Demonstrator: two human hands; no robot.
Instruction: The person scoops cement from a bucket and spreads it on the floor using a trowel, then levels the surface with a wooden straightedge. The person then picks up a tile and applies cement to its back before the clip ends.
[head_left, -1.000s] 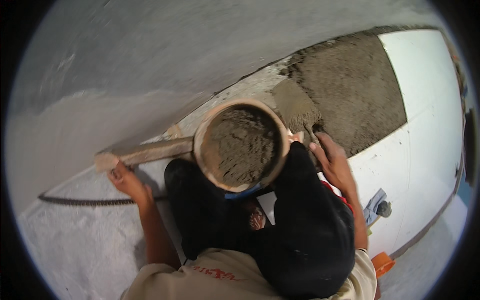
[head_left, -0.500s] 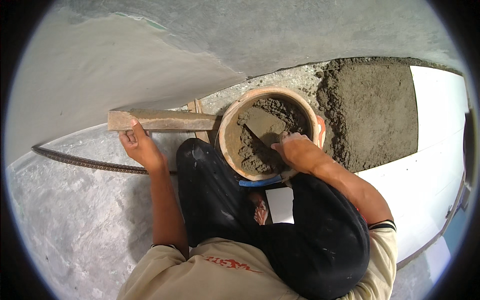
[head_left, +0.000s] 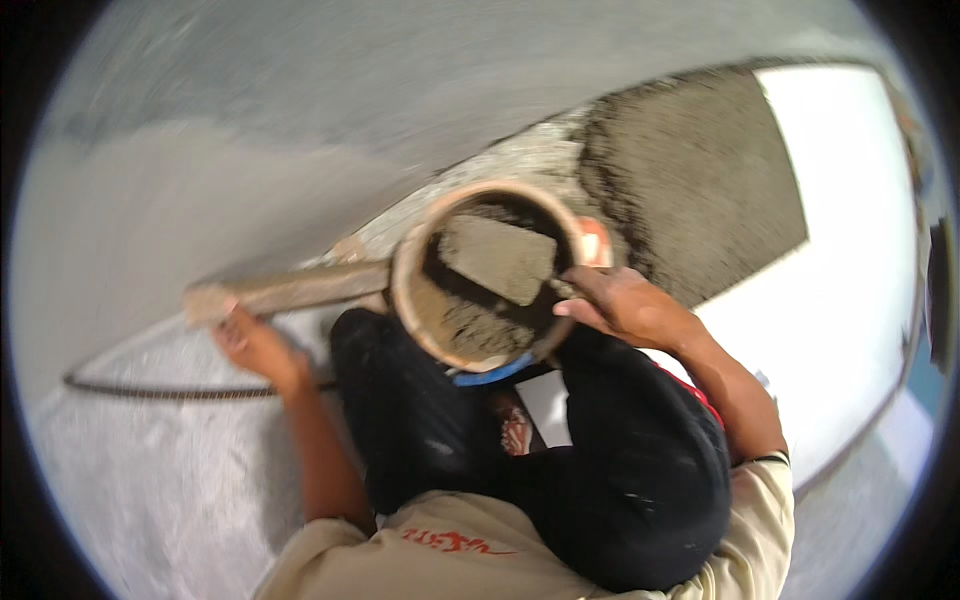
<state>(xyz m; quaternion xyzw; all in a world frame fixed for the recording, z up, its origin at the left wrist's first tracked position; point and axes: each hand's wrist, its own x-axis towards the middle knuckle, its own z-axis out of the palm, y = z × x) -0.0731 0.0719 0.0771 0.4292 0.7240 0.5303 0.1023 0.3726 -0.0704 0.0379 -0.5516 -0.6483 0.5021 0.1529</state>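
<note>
My left hand [head_left: 258, 346] is closed around the left end of a long, mortar-caked screed bar [head_left: 325, 284], whose other end reaches the bucket. At the right rim, my right hand [head_left: 635, 308] grips a trowel [head_left: 498, 258]. The trowel's broad blade lies level across the inside of the bucket [head_left: 403, 290] and looks coated with grey mortar. Below the blade, more wet mortar [head_left: 480, 335] shows in the bucket, which stands in front of my knees. Motion blurs the hands somewhat.
A bed of spread mortar [head_left: 700, 180] lies right of the bucket along the wall [head_left: 400, 80]. White tiles [head_left: 840, 180] adjoin it. A ribbed steel rod [head_left: 180, 392] rests on the concrete floor [head_left: 150, 480] at the left. A white tile piece [head_left: 546, 408] sits by my foot.
The trowel blade has come up out of the mortar and turned flat, as my right hand moved back to the bucket's rim. My left hand and the bar appear lower; the whole view has tilted.
</note>
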